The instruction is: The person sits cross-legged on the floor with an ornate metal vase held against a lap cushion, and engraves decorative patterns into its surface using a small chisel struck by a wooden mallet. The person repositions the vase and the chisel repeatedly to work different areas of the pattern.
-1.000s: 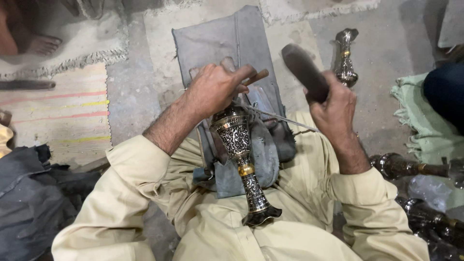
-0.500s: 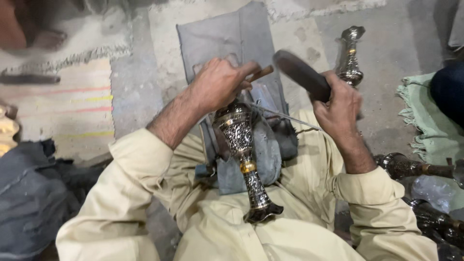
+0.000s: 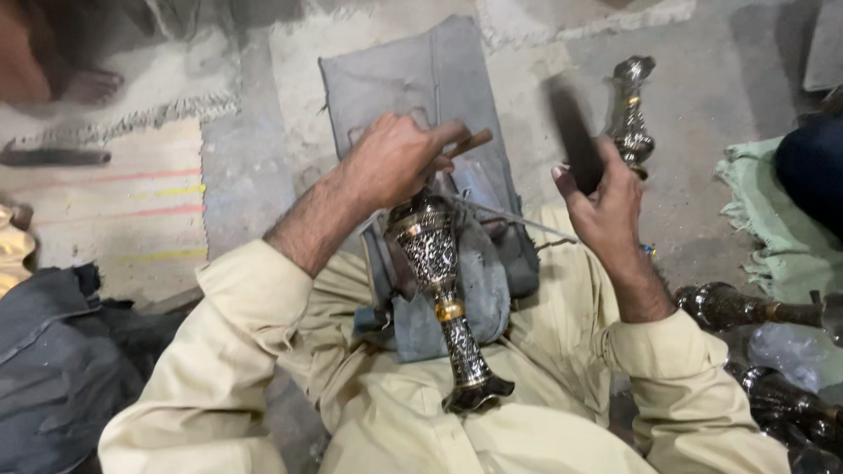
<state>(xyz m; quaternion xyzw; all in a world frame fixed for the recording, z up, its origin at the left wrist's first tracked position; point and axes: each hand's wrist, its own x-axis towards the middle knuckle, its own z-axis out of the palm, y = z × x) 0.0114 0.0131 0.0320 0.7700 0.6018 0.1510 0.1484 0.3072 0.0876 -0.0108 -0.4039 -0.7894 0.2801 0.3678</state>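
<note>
Nearest of all, a patterned metal vase (image 3: 448,303) lies tilted across the person's lap, its flared foot toward the body and its wider upper part pointing away, resting on a grey cloth pad (image 3: 479,290) that covers the cream-coloured clothing. The left hand (image 3: 391,162) is clenched over the top of the vase, gripping a thin wooden-handled tool (image 3: 465,145) whose end sticks out to the right past the fingers. The right hand (image 3: 601,206) is raised just beside it, closed around a dark mallet (image 3: 575,140) (blurred, so its exact shape is hard to read); it stands apart from the vase and from the tool. Between the two hands there is a small open gap, crossed only by a thin cord (image 3: 518,219) running off the pad.

At the right edge, just beside the right elbow, several more dark metal vases (image 3: 738,307) lie on their sides, crowding that side. At the left edge a heap of dark grey cloth (image 3: 53,369) sits close against the left sleeve.

Farther out, a flat grey mat (image 3: 413,75) lies on the concrete floor (image 3: 255,167) straight ahead, and another vase (image 3: 632,114) stands upright beyond the right hand. A green cloth (image 3: 773,219) lies at the right, a pale striped rug (image 3: 114,202) at the left, and someone else's bare foot (image 3: 88,83) shows at the far left corner.
</note>
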